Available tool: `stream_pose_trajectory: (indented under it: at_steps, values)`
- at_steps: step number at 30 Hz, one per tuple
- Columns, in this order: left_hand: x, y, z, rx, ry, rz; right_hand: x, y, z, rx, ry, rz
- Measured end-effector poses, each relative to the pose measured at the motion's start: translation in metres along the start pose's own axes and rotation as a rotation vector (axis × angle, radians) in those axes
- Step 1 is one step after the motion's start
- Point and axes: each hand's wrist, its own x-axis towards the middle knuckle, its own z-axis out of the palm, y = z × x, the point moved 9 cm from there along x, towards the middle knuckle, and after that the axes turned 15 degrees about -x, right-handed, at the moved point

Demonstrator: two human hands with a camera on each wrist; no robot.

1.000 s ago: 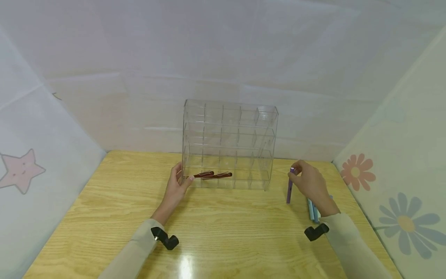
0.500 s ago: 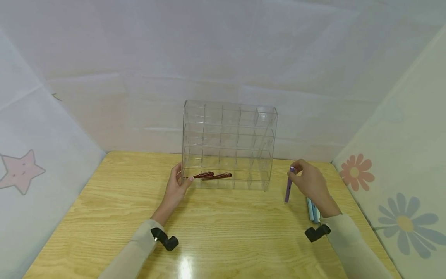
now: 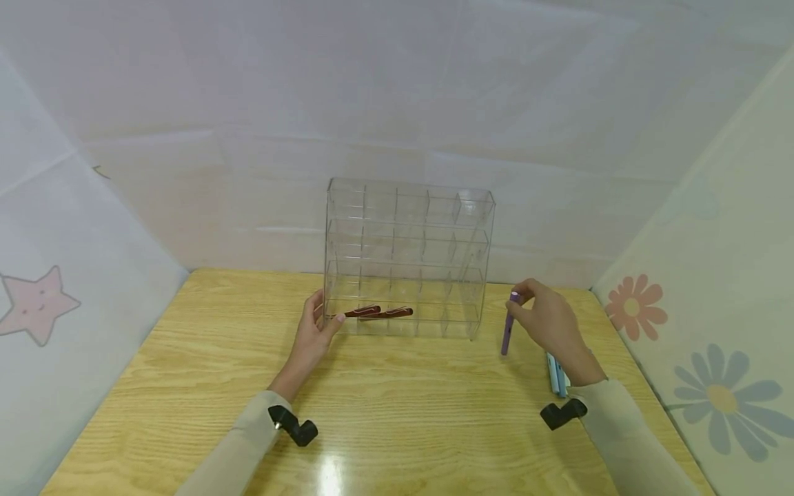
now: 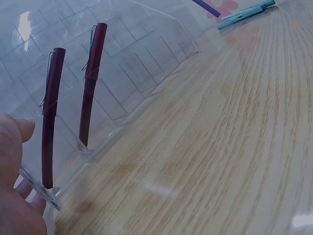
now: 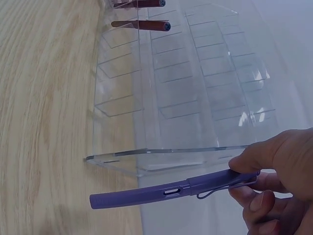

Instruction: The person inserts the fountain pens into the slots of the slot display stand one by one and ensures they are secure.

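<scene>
A clear acrylic rack [image 3: 455,329] with rows of compartments stands at the back of the table. My left hand [image 3: 312,337] grips its lower left edge, thumb in front and fingers behind. Two dark red pens [image 4: 52,115] [image 4: 93,81] with metal clips stand in neighbouring compartments of the lowest row, at the left. To the right of the rack, my right hand [image 3: 548,320] pinches a purple pen [image 3: 506,335] by its clip end. The right wrist view shows this purple pen [image 5: 146,197] beside the rack's end wall, its other end pointing away from the fingers.
Light blue and darker blue pens [image 3: 553,374] [image 3: 562,380] lie on the wooden table [image 3: 397,413] beneath my right wrist, which partly hides them. White cloth walls [image 3: 397,89] enclose the back and both sides.
My right hand has moved slightly left and up with the purple pen, closer to the rack. The left hand and the rack have stayed in place.
</scene>
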Motion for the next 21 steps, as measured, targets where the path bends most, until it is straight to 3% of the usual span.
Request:
stream_pose_trajectory:
  at_steps: [21]
  values:
    - [0.003, -0.004, -0.001, 0.018, 0.001, -0.022, 0.008, -0.034, -0.014, 0.023, 0.046, -0.056]
